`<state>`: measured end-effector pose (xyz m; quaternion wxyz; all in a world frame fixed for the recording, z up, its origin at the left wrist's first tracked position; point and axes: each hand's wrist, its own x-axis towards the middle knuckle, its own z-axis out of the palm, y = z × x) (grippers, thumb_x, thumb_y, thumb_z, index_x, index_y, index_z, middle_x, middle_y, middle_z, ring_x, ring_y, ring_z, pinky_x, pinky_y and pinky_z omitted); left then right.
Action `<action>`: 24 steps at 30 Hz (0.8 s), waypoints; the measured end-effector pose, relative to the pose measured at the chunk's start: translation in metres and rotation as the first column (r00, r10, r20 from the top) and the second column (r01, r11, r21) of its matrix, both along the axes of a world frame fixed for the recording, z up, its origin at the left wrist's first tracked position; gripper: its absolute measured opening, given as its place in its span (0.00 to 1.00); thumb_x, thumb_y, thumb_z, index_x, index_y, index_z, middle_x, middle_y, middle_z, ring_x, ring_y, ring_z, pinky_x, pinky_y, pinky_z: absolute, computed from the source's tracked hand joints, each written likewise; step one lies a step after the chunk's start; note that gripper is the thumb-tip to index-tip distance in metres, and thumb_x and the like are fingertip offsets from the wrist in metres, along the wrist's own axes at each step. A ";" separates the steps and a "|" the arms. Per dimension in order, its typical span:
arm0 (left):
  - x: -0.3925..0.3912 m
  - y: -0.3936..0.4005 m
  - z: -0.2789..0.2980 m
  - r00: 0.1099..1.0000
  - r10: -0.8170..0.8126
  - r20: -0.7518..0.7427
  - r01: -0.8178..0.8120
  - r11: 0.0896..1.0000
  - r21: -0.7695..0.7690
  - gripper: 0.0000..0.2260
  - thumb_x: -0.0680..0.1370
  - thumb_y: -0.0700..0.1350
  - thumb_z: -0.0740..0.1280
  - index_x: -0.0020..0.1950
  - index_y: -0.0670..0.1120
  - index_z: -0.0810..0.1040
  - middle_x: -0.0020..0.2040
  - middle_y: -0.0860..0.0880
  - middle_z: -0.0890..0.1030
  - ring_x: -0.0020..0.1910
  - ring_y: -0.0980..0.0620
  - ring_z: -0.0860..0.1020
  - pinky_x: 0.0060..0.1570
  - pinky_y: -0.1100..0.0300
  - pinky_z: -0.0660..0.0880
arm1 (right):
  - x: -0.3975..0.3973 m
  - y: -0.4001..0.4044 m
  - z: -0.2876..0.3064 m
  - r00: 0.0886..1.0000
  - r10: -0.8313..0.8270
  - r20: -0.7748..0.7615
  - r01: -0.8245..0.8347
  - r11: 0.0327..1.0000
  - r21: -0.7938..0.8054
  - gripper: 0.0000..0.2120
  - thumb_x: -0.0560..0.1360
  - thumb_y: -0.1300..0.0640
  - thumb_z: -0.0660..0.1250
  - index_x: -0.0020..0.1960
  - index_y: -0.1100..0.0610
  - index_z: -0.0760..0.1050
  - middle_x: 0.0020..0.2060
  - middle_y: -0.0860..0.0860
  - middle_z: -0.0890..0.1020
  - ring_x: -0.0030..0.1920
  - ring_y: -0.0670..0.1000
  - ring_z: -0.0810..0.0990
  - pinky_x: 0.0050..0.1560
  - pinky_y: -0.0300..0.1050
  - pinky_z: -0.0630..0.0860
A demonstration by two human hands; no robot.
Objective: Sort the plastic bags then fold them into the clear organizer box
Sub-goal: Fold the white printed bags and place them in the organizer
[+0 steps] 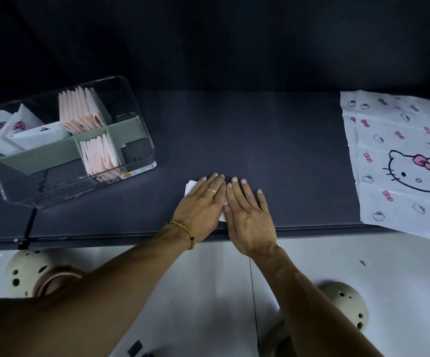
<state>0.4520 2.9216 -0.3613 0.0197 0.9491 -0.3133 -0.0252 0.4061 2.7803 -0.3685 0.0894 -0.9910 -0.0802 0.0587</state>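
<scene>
A small folded white plastic bag (190, 186) lies on the dark table near its front edge, mostly hidden under my hands. My left hand (200, 206) presses flat on it with straight fingers. My right hand (247, 215) lies flat beside it, fingers straight, touching the bag's right edge. At the left stands the clear organizer box (142, 130) with grey-green dividers; it holds folded white cartoon-cat bags (15, 130) in the left compartment and folded pink bags (80, 112) in two middle compartments. An unfolded white cartoon-cat bag (399, 161) lies flat at the right.
The dark table (247, 130) stretches between the box and the flat bag. Its front edge runs just under my wrists. Below it is a white floor, with my feet in cream perforated clogs (26, 271) and a thin black cable (253, 305).
</scene>
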 end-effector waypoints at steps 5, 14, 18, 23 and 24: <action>0.007 0.021 -0.005 0.997 -0.045 -0.066 0.036 0.991 -0.127 0.22 0.83 0.45 0.53 0.76 0.42 0.57 0.77 0.47 0.58 0.76 0.51 0.55 0.74 0.59 0.43 | 0.001 -0.001 -0.001 1.000 -0.014 0.000 0.014 1.000 -0.009 0.26 0.83 0.48 0.41 0.78 0.55 0.48 0.78 0.50 0.51 0.78 0.50 0.44 0.76 0.52 0.41; 0.016 0.075 -0.006 0.987 -0.009 -0.161 -0.004 0.997 -0.080 0.23 0.83 0.47 0.50 0.78 0.48 0.48 0.78 0.53 0.48 0.74 0.59 0.40 0.72 0.63 0.37 | 0.001 0.001 0.006 0.999 -0.028 0.020 0.027 1.000 0.013 0.27 0.82 0.47 0.39 0.77 0.56 0.55 0.77 0.50 0.57 0.77 0.52 0.52 0.75 0.54 0.48; 0.009 0.097 -0.002 0.990 0.039 -0.132 -0.041 0.999 -0.019 0.24 0.83 0.47 0.48 0.78 0.48 0.46 0.78 0.53 0.46 0.74 0.59 0.39 0.72 0.62 0.36 | 0.002 0.000 0.002 1.000 -0.010 -0.004 0.010 1.000 -0.016 0.28 0.81 0.46 0.37 0.78 0.54 0.50 0.78 0.48 0.52 0.78 0.51 0.47 0.76 0.53 0.43; 0.004 0.083 0.016 0.951 0.217 -0.221 -0.260 0.948 -0.184 0.23 0.83 0.50 0.50 0.77 0.45 0.56 0.77 0.49 0.58 0.76 0.52 0.55 0.74 0.61 0.48 | 0.001 0.000 0.002 1.000 -0.019 0.017 0.019 1.000 -0.004 0.29 0.81 0.46 0.37 0.78 0.56 0.54 0.77 0.50 0.56 0.77 0.52 0.51 0.75 0.54 0.46; 0.005 0.071 0.020 0.940 0.252 -0.231 -0.305 0.924 -0.230 0.23 0.82 0.51 0.51 0.76 0.45 0.57 0.76 0.48 0.61 0.74 0.50 0.59 0.73 0.58 0.53 | 0.001 0.001 0.003 1.000 -0.019 0.018 0.019 1.000 -0.002 0.29 0.81 0.46 0.37 0.78 0.56 0.55 0.77 0.50 0.57 0.77 0.52 0.52 0.75 0.55 0.47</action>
